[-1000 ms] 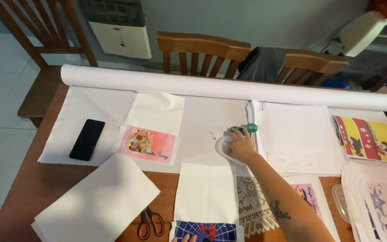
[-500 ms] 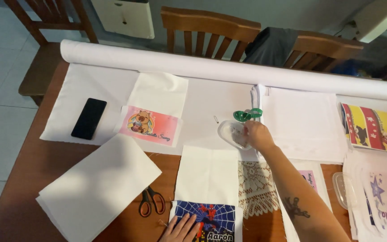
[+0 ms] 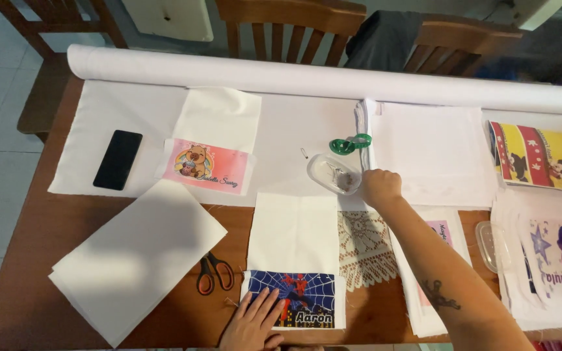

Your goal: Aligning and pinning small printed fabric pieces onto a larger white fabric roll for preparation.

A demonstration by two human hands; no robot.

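The right hand (image 3: 380,187) is curling shut, fingers dipping at the clear dish (image 3: 334,174) at its nine o'clock; the left hand (image 3: 253,320) is lying flat, fingers apart, pinning the printed cloth (image 3: 292,305); a careless nudge could be tipping the dish, scattering its small contents

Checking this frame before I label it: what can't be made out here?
- Head view: right hand is fisted; whatever it pinches is hidden.
- Contents of the clear dish: too small.
- Left hand on the blue printed cloth: cut off by the bottom edge.
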